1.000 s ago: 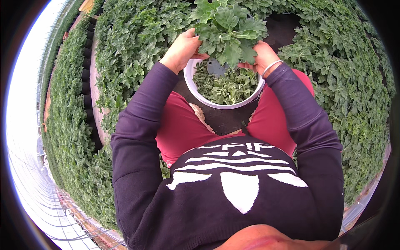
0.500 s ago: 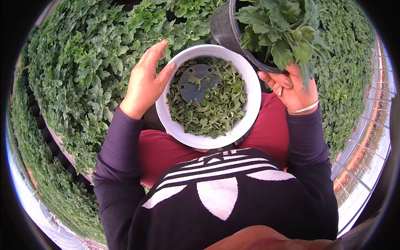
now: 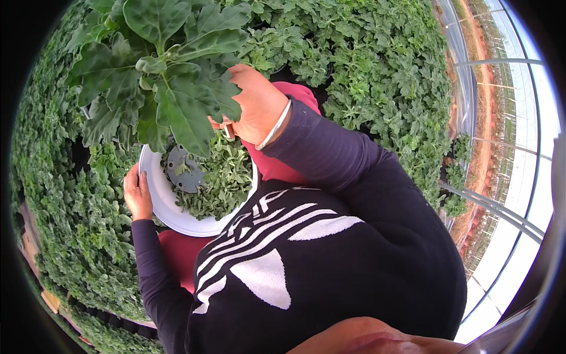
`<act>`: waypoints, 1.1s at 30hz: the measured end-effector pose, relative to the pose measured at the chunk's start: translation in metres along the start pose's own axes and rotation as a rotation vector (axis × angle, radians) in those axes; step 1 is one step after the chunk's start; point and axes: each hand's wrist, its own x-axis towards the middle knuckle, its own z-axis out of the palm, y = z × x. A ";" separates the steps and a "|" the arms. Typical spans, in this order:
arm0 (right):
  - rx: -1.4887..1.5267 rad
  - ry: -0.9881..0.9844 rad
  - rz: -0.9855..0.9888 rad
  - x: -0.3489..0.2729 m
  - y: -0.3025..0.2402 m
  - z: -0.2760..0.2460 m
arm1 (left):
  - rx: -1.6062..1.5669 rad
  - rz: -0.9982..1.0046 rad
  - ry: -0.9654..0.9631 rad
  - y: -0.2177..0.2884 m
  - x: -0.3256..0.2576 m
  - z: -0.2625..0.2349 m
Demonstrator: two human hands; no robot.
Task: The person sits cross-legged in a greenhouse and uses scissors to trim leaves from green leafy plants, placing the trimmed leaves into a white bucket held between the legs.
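the left hand (image 3: 138,192) points toward twelve, fingers fairly straight at the white bucket's (image 3: 191,227) nine o'clock rim, grip unclear; the lobe-leaved plant (image 3: 171,71) is at the bucket's eleven; the right hand (image 3: 256,106) reaches toward ten, fingers partly leaf-hidden, grip unclear.

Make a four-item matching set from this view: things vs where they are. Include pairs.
1. Disc
2. Plant
3. Bracelet
4. Left hand

A. partly covering the right hand
B. at the bucket's rim
C. inside the bucket
D. around the right wrist

Pairs: 1-C, 2-A, 3-D, 4-B
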 end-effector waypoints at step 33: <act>0.333 1.253 -0.177 -0.272 0.232 -0.456 | 0.190 -0.159 -0.014 -0.010 0.006 0.000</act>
